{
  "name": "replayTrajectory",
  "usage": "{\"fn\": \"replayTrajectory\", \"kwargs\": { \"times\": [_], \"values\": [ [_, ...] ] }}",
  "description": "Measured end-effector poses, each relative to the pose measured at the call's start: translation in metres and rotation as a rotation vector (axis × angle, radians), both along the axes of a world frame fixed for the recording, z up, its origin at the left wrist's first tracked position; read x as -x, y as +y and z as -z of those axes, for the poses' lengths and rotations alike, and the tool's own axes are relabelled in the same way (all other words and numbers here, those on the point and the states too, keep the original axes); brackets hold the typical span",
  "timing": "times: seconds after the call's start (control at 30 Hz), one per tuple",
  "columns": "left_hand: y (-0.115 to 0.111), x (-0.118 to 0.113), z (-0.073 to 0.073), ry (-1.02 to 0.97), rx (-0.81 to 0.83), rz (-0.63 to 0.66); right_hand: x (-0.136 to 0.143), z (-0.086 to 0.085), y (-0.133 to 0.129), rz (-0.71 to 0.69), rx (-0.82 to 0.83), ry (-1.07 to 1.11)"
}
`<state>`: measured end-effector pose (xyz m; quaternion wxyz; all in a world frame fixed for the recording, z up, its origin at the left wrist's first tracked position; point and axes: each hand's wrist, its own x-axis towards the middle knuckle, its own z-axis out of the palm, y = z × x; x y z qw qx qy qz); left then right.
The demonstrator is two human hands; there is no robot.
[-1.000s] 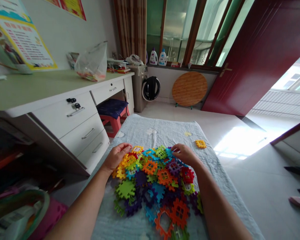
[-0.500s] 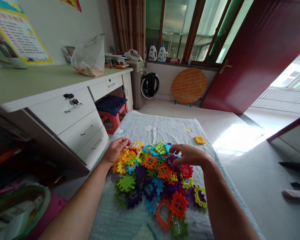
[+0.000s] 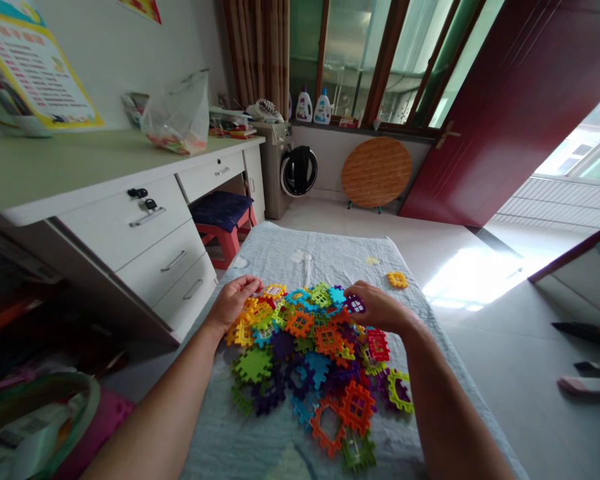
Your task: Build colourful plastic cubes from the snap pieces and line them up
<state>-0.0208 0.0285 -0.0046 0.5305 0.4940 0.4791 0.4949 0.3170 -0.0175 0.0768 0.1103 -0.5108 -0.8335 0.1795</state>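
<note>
A pile of toothed plastic pieces in many colours lies on the cloth-covered table (image 3: 330, 250). My right hand (image 3: 377, 307) is closed round a purple window piece (image 3: 355, 304) at the pile's right upper side. At the pile's left upper edge my left hand (image 3: 236, 301) has its fingers pinched together; whether anything small is between them is hidden. Just right of its fingertips is a yellow window piece (image 3: 274, 291). An orange window piece (image 3: 329, 339) and a green solid piece (image 3: 253, 365) lie in the pile.
A lone yellow piece (image 3: 397, 280) lies near the table's right edge. White desk drawers (image 3: 153, 260) and a red stool (image 3: 227, 243) stand to the left. Beyond are a washing machine (image 3: 276, 170) and a round wooden board (image 3: 377, 171).
My right hand's fingers have closed on the purple window piece and lifted it slightly from the pile. The red piece beside it has shifted a little. My left hand is nearly still.
</note>
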Motion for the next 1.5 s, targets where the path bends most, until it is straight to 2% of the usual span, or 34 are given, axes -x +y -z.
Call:
{"fn": "replayTrajectory", "kwargs": {
  "times": [0.13, 0.2, 0.3, 0.53, 0.7, 0.9, 1.03, 1.13, 1.23, 1.33, 1.4, 1.5],
  "values": [
    [-0.001, 0.0, 0.0, -0.01, 0.001, 0.001, -0.025, 0.02, 0.019, 0.316, -0.154, -0.002],
    [-0.001, -0.001, -0.002, -0.003, 0.007, 0.003, -0.034, 0.033, 0.026, 0.385, -0.158, -0.018],
    [-0.002, -0.001, -0.003, 0.003, 0.029, 0.007, -0.044, 0.044, 0.03, 0.353, -0.115, -0.032],
    [0.0, 0.0, 0.002, -0.016, 0.041, 0.003, -0.062, 0.038, 0.029, 0.365, -0.101, -0.059],
    [0.001, 0.001, 0.004, -0.026, 0.059, 0.013, -0.058, 0.051, 0.033, 0.296, -0.105, -0.083],
    [0.0, 0.0, 0.001, 0.016, 0.041, 0.015, -0.055, 0.056, 0.037, 0.321, -0.197, -0.052],
    [0.0, 0.0, 0.0, 0.021, 0.03, 0.013, -0.057, 0.063, 0.04, 0.297, -0.155, -0.066],
    [0.0, 0.0, 0.001, 0.018, 0.018, 0.014, -0.058, 0.058, 0.039, 0.287, -0.158, -0.071],
    [0.0, 0.0, 0.003, 0.02, 0.019, 0.015, -0.051, 0.042, 0.035, 0.266, -0.206, 0.019],
    [-0.001, 0.0, 0.003, 0.025, 0.02, 0.018, -0.031, 0.027, 0.029, 0.196, -0.138, 0.09],
    [-0.001, 0.0, 0.002, 0.031, 0.012, 0.019, -0.015, 0.025, 0.026, 0.135, -0.08, 0.072],
    [-0.001, -0.001, 0.001, 0.048, -0.001, 0.013, 0.004, 0.032, 0.025, 0.062, -0.039, 0.048]
  ]
}}
